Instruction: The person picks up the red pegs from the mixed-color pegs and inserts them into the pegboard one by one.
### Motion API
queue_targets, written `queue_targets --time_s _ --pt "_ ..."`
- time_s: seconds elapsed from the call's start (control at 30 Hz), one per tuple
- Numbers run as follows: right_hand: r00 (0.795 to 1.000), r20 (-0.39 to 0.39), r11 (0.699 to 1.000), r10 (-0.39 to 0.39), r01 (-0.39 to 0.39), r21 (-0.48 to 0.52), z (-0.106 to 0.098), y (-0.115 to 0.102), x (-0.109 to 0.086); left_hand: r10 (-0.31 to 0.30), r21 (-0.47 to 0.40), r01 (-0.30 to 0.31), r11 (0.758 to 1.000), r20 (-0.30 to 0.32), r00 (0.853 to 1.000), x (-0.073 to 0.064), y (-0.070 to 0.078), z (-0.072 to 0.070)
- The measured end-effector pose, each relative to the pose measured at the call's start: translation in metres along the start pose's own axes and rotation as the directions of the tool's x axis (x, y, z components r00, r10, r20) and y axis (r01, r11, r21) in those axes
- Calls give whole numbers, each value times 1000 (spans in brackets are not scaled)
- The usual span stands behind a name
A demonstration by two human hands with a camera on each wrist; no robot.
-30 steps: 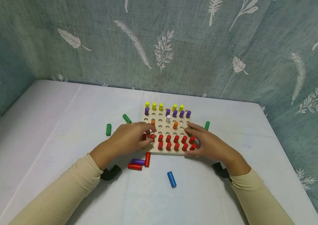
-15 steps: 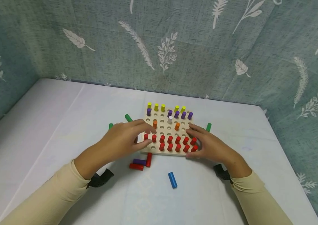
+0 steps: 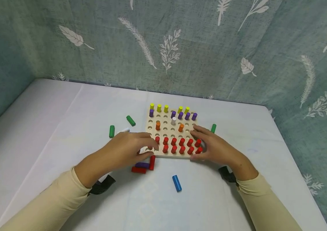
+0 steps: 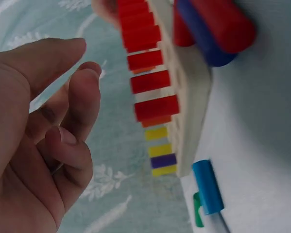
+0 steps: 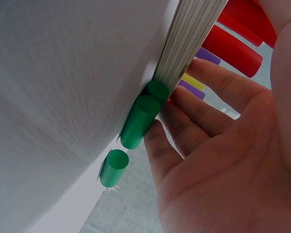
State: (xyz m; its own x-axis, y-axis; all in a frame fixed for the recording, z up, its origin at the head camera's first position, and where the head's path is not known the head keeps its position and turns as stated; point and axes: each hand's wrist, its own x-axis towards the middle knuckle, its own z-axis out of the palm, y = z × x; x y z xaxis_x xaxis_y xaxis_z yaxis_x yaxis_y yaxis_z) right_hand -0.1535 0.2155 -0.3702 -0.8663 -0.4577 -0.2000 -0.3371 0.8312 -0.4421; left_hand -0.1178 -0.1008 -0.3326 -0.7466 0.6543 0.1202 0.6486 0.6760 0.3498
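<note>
A wooden pegboard (image 3: 169,157) carries upright pegs: two red rows (image 3: 173,141) at the near side, yellow pegs (image 3: 166,108) and purple pegs (image 3: 180,115) at the far side, a white peg (image 3: 173,121) and two orange pegs (image 3: 158,125) between. Over the near left corner hovers my left hand (image 3: 126,147), fingers loosely bent, hiding that part of the board. Nothing shows between its fingers in the left wrist view. My right hand (image 3: 215,147) rests along the board's right edge; its extended fingers (image 5: 181,131) reach the side in the right wrist view.
Two red pegs (image 3: 152,163) and a purple peg (image 3: 142,165) lie before the board's left corner. Closer in lies a blue peg (image 3: 176,183). Two green pegs (image 3: 111,131) and a partly hidden white peg (image 3: 126,130) lie left; another green peg (image 3: 213,128) lies right.
My left hand has drawn back to the left from the near red pegs and then dropped slightly toward the board's near left corner. My right hand stays at the edge.
</note>
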Motion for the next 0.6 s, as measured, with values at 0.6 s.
queue_targets --time_s 0.6 --pt "1000 10 1000 27 -27 15 -2 -3 0 -24 -84 42 996 205 978 0 -6 5"
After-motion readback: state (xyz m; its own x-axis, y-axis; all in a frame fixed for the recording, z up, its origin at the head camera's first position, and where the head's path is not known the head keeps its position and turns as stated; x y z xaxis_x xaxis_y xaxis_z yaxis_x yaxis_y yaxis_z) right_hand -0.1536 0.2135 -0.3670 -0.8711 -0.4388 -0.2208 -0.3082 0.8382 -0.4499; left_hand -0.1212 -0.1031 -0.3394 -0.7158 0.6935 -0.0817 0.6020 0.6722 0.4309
